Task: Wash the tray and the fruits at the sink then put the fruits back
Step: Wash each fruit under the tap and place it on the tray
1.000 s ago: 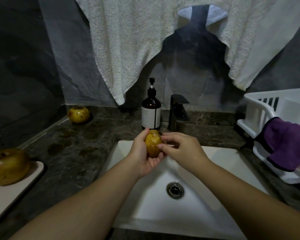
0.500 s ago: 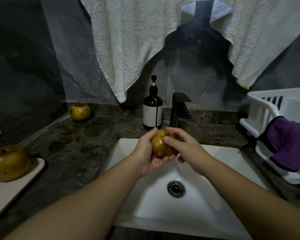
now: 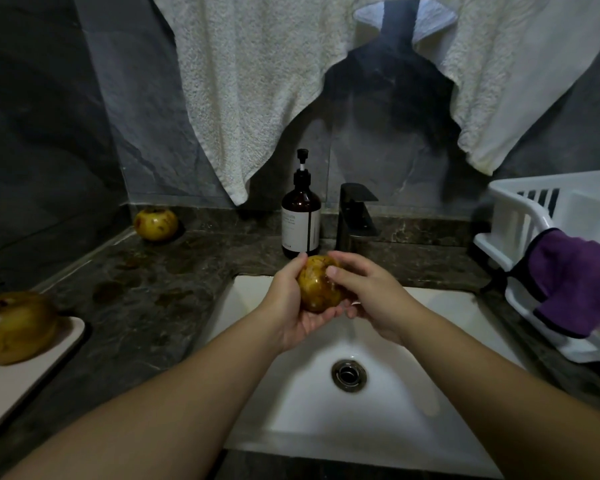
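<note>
Glossy wet fruit point(image 3: 319, 284), matt marbled countertop point(image 3: 160, 306)

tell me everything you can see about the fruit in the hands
The fruit is round, yellow-brown with dark reddish blotches and a glossy, wet-looking skin. It is held above the white sink, in front of the black tap. The left hand cups it from below and the side; the right hand lays fingers over its top and right side.
</note>
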The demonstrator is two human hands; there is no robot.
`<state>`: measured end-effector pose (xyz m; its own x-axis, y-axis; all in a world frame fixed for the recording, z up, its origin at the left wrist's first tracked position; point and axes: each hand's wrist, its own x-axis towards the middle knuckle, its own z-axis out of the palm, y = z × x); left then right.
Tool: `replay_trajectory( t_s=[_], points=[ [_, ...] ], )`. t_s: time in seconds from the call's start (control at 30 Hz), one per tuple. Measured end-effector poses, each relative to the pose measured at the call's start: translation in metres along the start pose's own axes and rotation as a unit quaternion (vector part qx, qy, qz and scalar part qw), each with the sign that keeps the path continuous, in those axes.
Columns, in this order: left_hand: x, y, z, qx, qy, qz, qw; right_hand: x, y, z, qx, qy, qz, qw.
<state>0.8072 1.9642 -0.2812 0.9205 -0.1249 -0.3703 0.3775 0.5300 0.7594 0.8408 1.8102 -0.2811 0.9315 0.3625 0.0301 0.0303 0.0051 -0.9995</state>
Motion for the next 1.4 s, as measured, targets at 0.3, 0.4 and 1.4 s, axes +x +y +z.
replay_trajectory(
  t_s=[0.3,0.4,1.4],
  points=[
    [-0.003,0.0,0.003,0.016,0.026,0.007,0.999,-0.003,-0.004,0.004,-0.033,0.013,0.0,0.999],
    [-0.001,-0.001,0.0,0.029,0.032,0.007,0.999,-0.005,-0.005,0.002,0.0,-0.009,0.022,1.0],
    [0.006,-0.002,-0.001,0.079,0.039,0.042,0.995,-0.005,-0.006,0.007,0.005,0.037,0.022,0.999]
  ],
)
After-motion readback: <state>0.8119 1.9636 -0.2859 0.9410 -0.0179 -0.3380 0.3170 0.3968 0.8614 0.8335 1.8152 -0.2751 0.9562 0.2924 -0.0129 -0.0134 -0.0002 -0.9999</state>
